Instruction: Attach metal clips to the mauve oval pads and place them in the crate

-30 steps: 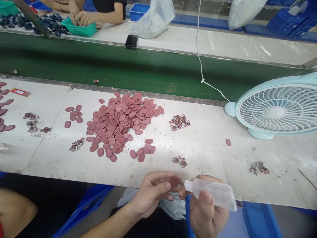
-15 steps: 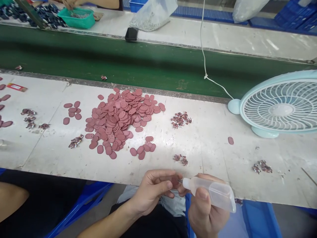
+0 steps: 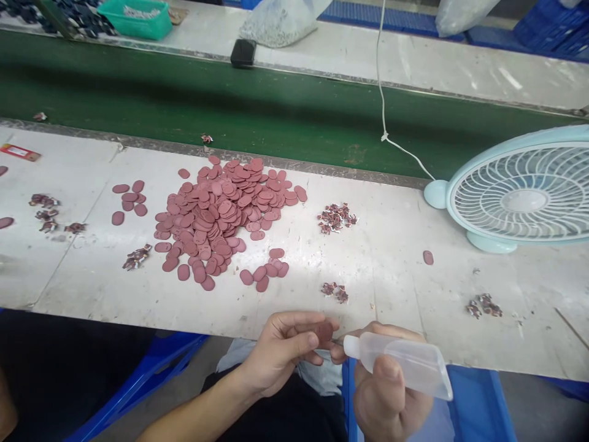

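Between the thumb and fingers of my left hand (image 3: 280, 353) is a reddish-brown oval disc (image 3: 324, 331), held near the table's front edge. My right hand (image 3: 391, 393) is wrapped round a translucent squeeze bottle (image 3: 405, 363), tilted sideways with its thin tip pointing left at the disc. Whether the tip touches the disc is hard to tell. Beyond my hands lies a large pile of similar oval discs (image 3: 221, 215), with a smaller group (image 3: 262, 272) in front of it. Small brown and white pieces (image 3: 337, 218) lie in clusters to the right of the pile.
A light blue fan (image 3: 519, 196) stands at the right on the white table (image 3: 368, 264). Past the table runs a green belt (image 3: 294, 116). On the far ledge are a green basket (image 3: 138, 21), a plastic bag (image 3: 280, 24) and a black object (image 3: 243, 53). Blue bins (image 3: 478, 399) are below right.
The bottle in my right hand has shifted slightly right, away from the disc. The view has moved a little, and the other person's hand at the green basket is out of view.
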`<state>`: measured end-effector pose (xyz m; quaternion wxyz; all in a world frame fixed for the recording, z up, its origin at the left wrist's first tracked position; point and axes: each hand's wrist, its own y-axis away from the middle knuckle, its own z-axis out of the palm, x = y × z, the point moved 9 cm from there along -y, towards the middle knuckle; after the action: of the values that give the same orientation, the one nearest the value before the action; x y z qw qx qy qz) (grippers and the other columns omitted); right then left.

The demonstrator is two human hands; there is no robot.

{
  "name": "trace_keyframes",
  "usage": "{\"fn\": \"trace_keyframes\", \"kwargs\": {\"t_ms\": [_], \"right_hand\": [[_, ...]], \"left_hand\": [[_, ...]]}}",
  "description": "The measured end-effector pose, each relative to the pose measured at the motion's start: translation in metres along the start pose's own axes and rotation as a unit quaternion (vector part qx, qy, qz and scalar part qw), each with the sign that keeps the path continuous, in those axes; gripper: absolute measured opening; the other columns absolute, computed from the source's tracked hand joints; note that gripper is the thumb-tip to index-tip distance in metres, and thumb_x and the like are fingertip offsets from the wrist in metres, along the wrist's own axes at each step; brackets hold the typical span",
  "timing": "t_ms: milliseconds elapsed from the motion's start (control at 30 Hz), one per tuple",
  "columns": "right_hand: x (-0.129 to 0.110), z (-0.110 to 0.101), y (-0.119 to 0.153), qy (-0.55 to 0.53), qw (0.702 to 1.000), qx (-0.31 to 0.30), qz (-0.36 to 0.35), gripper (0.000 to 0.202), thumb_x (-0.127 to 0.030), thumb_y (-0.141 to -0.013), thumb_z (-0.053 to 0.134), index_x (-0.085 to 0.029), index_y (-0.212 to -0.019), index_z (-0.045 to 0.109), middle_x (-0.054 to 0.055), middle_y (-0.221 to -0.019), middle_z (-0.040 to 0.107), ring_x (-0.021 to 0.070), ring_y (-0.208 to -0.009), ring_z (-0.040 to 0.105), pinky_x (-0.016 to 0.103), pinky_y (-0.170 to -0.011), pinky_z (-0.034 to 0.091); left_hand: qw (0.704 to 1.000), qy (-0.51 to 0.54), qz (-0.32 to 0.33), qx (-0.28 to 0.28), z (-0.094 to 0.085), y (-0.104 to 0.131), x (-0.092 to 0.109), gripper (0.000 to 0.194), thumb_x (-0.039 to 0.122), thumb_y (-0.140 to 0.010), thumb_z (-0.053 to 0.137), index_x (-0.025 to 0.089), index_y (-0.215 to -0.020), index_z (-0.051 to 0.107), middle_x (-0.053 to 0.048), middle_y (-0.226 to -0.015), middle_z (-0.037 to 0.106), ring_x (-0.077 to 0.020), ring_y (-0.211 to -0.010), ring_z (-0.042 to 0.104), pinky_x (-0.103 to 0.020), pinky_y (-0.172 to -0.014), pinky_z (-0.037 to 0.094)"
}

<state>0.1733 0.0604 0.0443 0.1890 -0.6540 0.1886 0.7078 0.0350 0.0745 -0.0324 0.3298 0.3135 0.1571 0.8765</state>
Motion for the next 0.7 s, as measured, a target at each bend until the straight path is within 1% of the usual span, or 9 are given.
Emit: {"fn": "trace_keyframes", "kwargs": {"t_ms": [167,367,433,500,567,600,633,667,700], "right_hand": [[0.002,-0.002,0.001,0.015,1.0,-0.016,0.003,0.017,-0.04,-0.092,0.065,-0.028,-0.105,0.063,0.003,-0.07,0.067,0.0262,-0.056,0.064,0.05,-0.058,0.055],[-0.003,0.004,0.002,0.009,1.0,-0.018,-0.019,0.019,-0.035,-0.09,0.067,-0.025,-0.106,0.063,0.002,-0.069,0.069,0.0252,-0.057,0.066,0.043,-0.053,0.055],[-0.003,0.002,-0.001,-0.023,1.0,-0.014,0.003,0.018,-0.036,-0.09,0.068,-0.026,-0.104,0.064,0.002,-0.069,0.069,0.0233,-0.055,0.066,0.041,-0.052,0.055],[0.007,-0.003,-0.01,-0.117,0.99,-0.029,0.07,0.021,-0.041,-0.09,0.065,-0.025,-0.102,0.064,0.001,-0.068,0.067,0.0217,-0.052,0.065,0.036,-0.046,0.054],[0.028,-0.011,-0.023,-0.268,0.946,-0.048,0.178,0.027,-0.045,-0.09,0.061,-0.023,-0.106,0.062,0.001,-0.069,0.064,0.0199,-0.054,0.065,0.029,-0.041,0.051],[0.042,-0.017,-0.032,-0.361,0.902,-0.052,0.234,0.031,-0.045,-0.091,0.06,-0.022,-0.111,0.059,0.002,-0.072,0.062,0.0188,-0.058,0.065,0.026,-0.041,0.05],[0.055,-0.022,-0.042,-0.459,0.841,-0.051,0.283,0.034,-0.042,-0.09,0.059,-0.02,-0.116,0.055,0.002,-0.076,0.06,0.0173,-0.062,0.064,0.024,-0.043,0.051],[0.068,-0.026,-0.054,-0.554,0.765,-0.052,0.326,0.038,-0.038,-0.09,0.058,-0.019,-0.122,0.05,0.002,-0.08,0.058,0.016,-0.065,0.063,0.023,-0.045,0.052],[0.077,-0.028,-0.065,-0.644,0.67,-0.063,0.363,0.04,-0.035,-0.089,0.058,-0.02,-0.124,0.046,0.0,-0.078,0.054,0.0157,-0.066,0.062,0.023,-0.046,0.053]], "left_hand": [[1.0,0.005,-0.002,0.004,0.001,-0.001,0.0,0.026,0.024,-0.078,0.085,0.02,-0.103,0.081,-0.012,-0.111,0.08,-0.0198,-0.08,0.079,-0.019,-0.062,0.057],[1.0,0.007,-0.001,0.012,-0.001,-0.001,0.0,0.027,0.024,-0.076,0.086,0.02,-0.102,0.081,-0.012,-0.11,0.081,-0.0198,-0.078,0.079,-0.02,-0.062,0.057],[1.0,0.01,-0.003,0.01,-0.001,-0.001,0.0,0.027,0.023,-0.076,0.086,0.02,-0.102,0.081,-0.012,-0.11,0.081,-0.0213,-0.082,0.079,-0.02,-0.062,0.057],[1.0,0.015,-0.006,0.009,-0.002,0.0,0.0,0.027,0.023,-0.076,0.086,0.02,-0.102,0.08,-0.012,-0.111,0.08,-0.0229,-0.087,0.079,-0.02,-0.063,0.057],[1.0,0.02,-0.008,0.013,-0.004,0.001,0.0,0.026,0.022,-0.076,0.086,0.02,-0.101,0.08,-0.013,-0.112,0.08,-0.0238,-0.089,0.079,-0.021,-0.063,0.057],[1.0,0.023,-0.008,0.015,-0.006,0.001,0.001,0.026,0.022,-0.076,0.085,0.02,-0.101,0.08,-0.013,-0.113,0.08,-0.0239,-0.09,0.079,-0.021,-0.064,0.057],[1.0,0.025,-0.008,0.017,-0.007,0.001,0.001,0.026,0.021,-0.076,0.085,0.02,-0.102,0.08,-0.013,-0.113,0.08,-0.0238,-0.09,0.079,-0.021,-0.064,0.057],[0.999,0.027,-0.008,0.019,-0.009,0.001,0.002,0.026,0.021,-0.077,0.085,0.02,-0.102,0.08,-0.013,-0.112,0.08,-0.0237,-0.09,0.079,-0.02,-0.064,0.057],[0.999,0.028,-0.007,0.02,-0.01,0.001,0.003,0.025,0.021,-0.077,0.085,0.02,-0.102,0.08,-0.013,-0.112,0.08,-0.0235,-0.09,0.079,-0.02,-0.065,0.057]]}}
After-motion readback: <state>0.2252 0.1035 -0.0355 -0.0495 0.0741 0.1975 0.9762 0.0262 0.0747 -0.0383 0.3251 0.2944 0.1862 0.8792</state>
